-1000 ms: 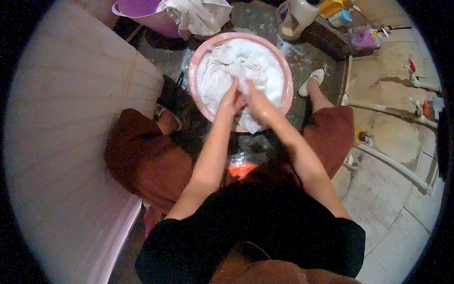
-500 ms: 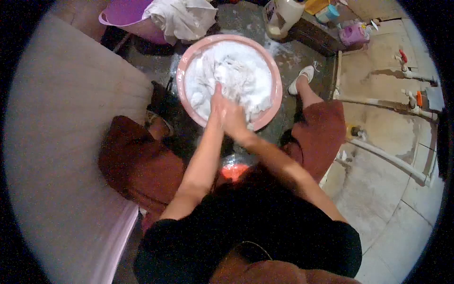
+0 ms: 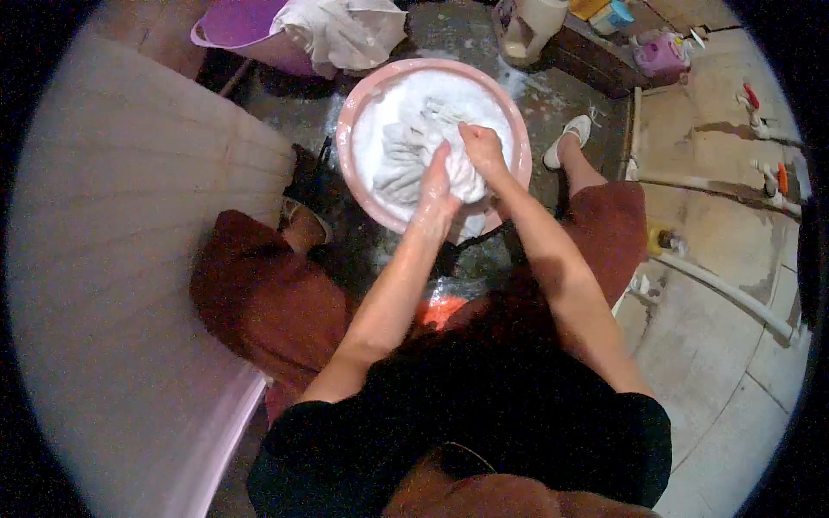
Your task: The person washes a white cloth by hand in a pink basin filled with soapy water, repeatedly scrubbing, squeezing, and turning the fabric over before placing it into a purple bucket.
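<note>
A pink basin [image 3: 347, 155] on the dark floor holds white suds and a soaked white cloth [image 3: 404, 164]. My left hand [image 3: 438, 183] is on the near part of the cloth, thumb up, its fingers wrapped into the fabric. To its right, my right hand [image 3: 485, 151] is closed in a fist on the cloth's right side. A bunched fold of the cloth lies between the two hands. The fingertips of both hands are partly hidden.
A purple tub [image 3: 237, 34] with a white cloth [image 3: 345, 33] over its rim stands beyond the basin. A whitish jug [image 3: 527, 33] and a pink bottle [image 3: 663, 56] are at the back right. Taps and pipes [image 3: 730, 293] line the right wall.
My hands, close together and blurred before, are now apart, with my right hand farther right and up. The cloth between them has shifted. The whole view has moved slightly.
</note>
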{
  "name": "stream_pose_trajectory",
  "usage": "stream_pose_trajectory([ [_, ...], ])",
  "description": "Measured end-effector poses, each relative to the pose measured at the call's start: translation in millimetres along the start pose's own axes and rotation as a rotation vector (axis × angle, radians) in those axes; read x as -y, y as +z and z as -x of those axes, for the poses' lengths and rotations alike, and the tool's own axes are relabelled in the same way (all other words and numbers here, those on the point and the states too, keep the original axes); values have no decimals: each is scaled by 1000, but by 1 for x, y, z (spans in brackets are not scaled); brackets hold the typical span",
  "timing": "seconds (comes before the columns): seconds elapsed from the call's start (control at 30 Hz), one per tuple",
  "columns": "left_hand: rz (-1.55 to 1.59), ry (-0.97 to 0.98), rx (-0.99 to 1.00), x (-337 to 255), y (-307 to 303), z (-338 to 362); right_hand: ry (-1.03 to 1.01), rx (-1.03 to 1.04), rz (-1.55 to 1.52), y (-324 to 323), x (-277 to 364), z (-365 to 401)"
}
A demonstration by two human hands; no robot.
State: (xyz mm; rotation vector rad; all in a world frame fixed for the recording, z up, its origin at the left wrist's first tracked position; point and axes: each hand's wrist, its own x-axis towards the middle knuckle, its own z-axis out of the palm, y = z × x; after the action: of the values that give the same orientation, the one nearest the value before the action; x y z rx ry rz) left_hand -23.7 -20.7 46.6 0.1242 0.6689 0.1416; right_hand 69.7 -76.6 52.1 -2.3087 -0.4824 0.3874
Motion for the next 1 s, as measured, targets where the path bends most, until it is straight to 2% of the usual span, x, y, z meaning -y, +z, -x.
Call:
stream_pose_trajectory([
  [0.03,-15,25,-4,-10,18,6,7,-9,2,-2,-11,-9],
  [0.1,-19,49,1,-35,45,14,316,445,-219,-7,-28,-21],
  [0.13,42,89,101,-53,54,16,313,446,-214,-12,-28,-13],
  [0.17,103,132,201,-70,57,14,263,551,-314,-16,-25,5],
  [0.2,82,267,190,-82,44,-4,210,658,-413,-17,-20,22],
  [0.27,-1,430,198,-98,18,-31,85,905,-344,-21,9,46],
  [0.3,0,432,194,-99,6,-33,-15,855,-344,-5,-7,40],
  [0.33,-131,365,-13,-99,-7,-35,-14,860,-344,3,-26,33],
  [0.37,-259,292,-221,-97,-22,-37,115,708,-391,5,-30,29],
  [0.4,-256,295,-223,-89,-45,-44,240,552,-433,7,-32,26],
  [0.43,-392,129,-273,-78,-71,-54,-79,338,-407,5,-24,25],
  [0.47,-524,-40,-320,-69,-83,-57,-81,343,-405,-3,-4,27],
  [0.53,-533,-101,-300,-62,-27,-8,131,357,89,-20,52,44],
  [0.57,-543,-162,-276,-62,0,13,18,400,167,-16,66,56],
  [0.6,-534,-163,-270,-63,8,20,-168,316,254,0,65,76],
  [0.63,-327,-152,-95,-65,12,26,-288,318,219,-8,92,98],
  [0.67,-121,-138,80,-68,12,30,-319,311,186,-2,98,111],
  [0.7,-341,-265,53,-70,-39,-16,-309,300,236,3,96,109],
  [0.73,-338,-262,50,-57,-49,-19,-300,292,281,11,87,103],
  [0.8,-993,546,38,-24,-49,-16,-255,19,80,48,5,48],
  [0.83,-131,122,-150,-19,-24,-16,-71,38,48,35,1,26],
  [0.87,-134,122,-156,-23,-15,-6,120,62,15,23,-1,12],
  [0.9,-130,105,-189,-26,-8,2,-8,-239,-1,36,-7,10],
  [0.93,-115,92,-214,-28,-1,-1,-20,-241,6,45,-17,12],
  [0.97,-186,104,-88,-26,-37,-29,-1,-141,-39,30,36,48],
  [1.0,-180,98,-92,-31,-41,-25,21,-47,-87,24,68,72],
])
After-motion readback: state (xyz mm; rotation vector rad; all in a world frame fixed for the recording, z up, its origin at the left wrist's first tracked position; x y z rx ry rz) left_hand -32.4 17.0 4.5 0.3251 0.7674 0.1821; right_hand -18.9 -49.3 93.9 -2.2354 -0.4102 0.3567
